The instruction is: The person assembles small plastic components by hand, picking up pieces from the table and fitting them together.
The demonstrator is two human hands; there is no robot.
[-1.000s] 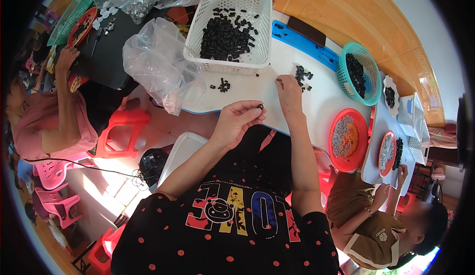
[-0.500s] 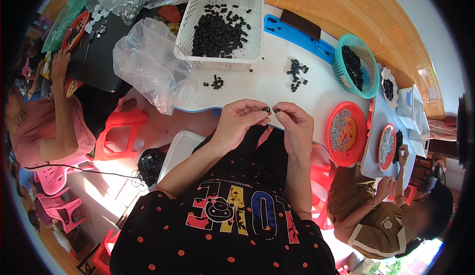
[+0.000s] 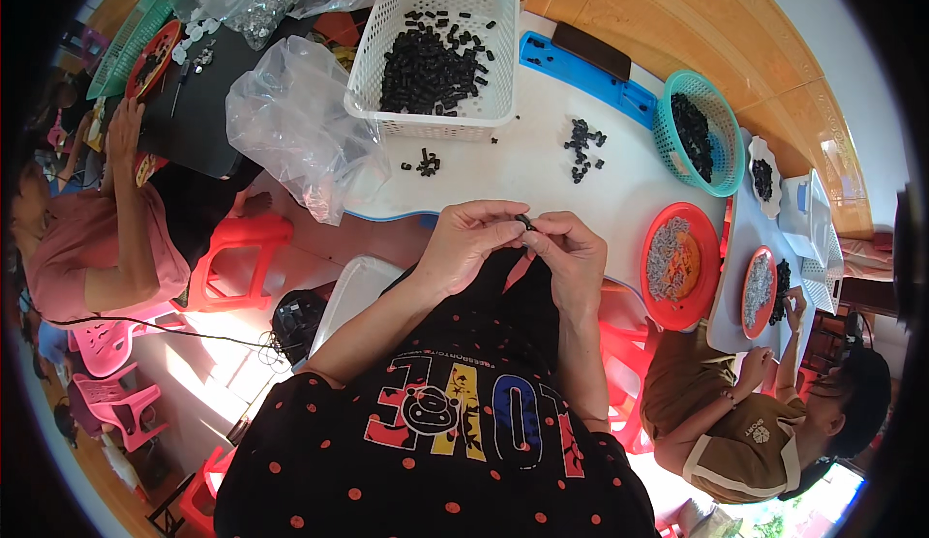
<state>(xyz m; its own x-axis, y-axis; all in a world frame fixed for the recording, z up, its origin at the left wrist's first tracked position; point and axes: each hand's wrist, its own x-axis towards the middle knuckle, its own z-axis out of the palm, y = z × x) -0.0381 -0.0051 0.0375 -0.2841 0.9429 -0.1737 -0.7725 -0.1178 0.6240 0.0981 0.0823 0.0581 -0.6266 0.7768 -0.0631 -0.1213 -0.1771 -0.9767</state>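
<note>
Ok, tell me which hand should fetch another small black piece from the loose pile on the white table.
Probably the right hand: the loose pile of small black pieces lies up on its side of the white table, while the left hand would have to cross over.

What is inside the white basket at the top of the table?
The white basket holds a heap of small black parts, piled toward its left side. Whatever lies beneath the heap is covered and cannot be seen.

The small black part [image 3: 524, 221] pinched between both hands' fingers [image 3: 503, 228] is mostly hidden and too small to make out.
</note>
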